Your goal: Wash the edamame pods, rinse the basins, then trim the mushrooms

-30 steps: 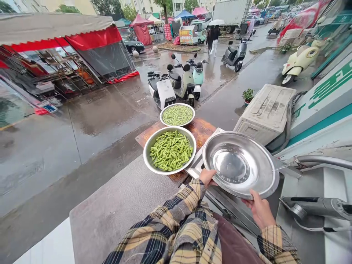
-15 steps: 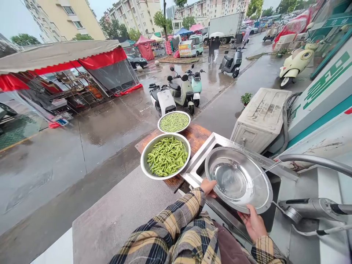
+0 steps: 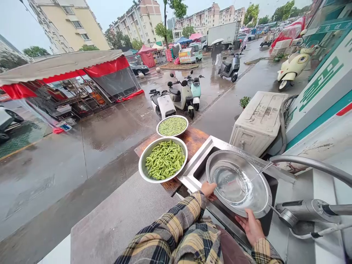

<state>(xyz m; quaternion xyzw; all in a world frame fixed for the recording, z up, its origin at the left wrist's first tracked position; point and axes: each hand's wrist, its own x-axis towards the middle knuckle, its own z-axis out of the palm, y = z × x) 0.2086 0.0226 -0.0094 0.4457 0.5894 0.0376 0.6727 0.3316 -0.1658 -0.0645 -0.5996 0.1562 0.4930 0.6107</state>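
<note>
- Currently, the steel basin (image 3: 242,161) is held over the sink (image 3: 200,157), and water is being run into it from the tap (image 3: 297,159).
- Its left rim is gripped by the left hand (image 3: 208,190), its near-right rim by the right hand (image 3: 253,228); neither hand is nearer.
- No long axis is offered by the round shape.
- Leftward, green pods (image 3: 165,161) are contained in a bowl (image 3: 143,163) on the worktop (image 3: 196,139).

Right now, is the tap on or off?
On: a thin stream of water runs from the tap into the basin, and the surface looks disturbed where it lands.
</note>
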